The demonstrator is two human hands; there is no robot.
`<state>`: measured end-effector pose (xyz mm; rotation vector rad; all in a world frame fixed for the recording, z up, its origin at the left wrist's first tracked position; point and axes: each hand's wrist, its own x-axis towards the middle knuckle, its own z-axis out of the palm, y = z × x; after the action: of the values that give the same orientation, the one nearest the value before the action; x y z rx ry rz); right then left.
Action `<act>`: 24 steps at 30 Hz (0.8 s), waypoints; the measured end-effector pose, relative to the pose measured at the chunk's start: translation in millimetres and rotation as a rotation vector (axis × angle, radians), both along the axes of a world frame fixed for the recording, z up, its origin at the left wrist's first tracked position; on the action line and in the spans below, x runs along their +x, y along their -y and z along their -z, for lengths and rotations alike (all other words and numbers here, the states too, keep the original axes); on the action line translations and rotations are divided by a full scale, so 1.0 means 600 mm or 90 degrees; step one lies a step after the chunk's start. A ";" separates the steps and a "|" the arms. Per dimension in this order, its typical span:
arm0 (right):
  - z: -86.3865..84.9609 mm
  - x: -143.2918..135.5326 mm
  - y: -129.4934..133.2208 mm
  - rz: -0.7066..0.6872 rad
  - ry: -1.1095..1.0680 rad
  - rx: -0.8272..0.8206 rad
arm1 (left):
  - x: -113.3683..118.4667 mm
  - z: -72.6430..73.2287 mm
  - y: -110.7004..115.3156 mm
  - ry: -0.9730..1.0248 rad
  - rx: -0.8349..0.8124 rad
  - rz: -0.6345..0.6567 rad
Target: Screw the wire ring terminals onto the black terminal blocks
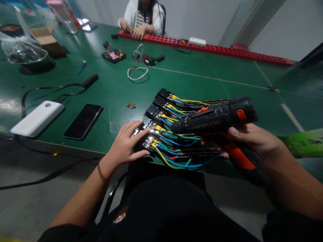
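Note:
On the green table (111, 87) lies a row of black terminal blocks (153, 109) with metal screws. Yellow, blue, green and red wires (174, 137) run rightward from them. My left hand (127, 143) rests over the nearest blocks, thumb on the near side and index finger across the screws, holding them against the table. My right hand (248, 139) is wrapped round the handle of a black and orange cordless drill (214, 116). The drill points left above the wires, and its tip is hard to make out. A small heap of brass-coloured screws (131, 105) lies beyond my left hand.
At left are a white power bank (37, 118), a dark phone (83, 121) and a cable (50, 88). Farther back are a bag-lined bowl (29, 57), a cardboard box (47, 40) and a small black tray (113, 55). Across the table, a person (143, 20) sits behind a red slotted rail (214, 49).

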<state>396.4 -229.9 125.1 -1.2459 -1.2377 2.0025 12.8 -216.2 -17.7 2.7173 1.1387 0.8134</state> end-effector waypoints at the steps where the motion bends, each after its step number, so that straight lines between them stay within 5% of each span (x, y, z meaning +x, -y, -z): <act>1: -0.001 0.000 0.001 -0.001 0.002 0.000 | 0.006 -0.004 0.001 -0.003 0.010 -0.001; 8: -0.020 -0.010 0.000 -0.007 0.046 0.002 | 0.046 -0.015 0.008 -0.070 -0.016 -0.022; 17: -0.028 -0.014 -0.022 -0.091 0.056 0.066 | 0.060 -0.026 0.023 -0.113 -0.020 -0.027; 24: -0.033 -0.018 -0.019 -0.068 0.052 0.101 | 0.070 -0.031 0.040 -0.129 0.003 -0.031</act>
<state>385.7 -218.6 145.1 -1.2183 -1.5001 1.8993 54.7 -240.0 1.0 2.8396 1.2448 0.5562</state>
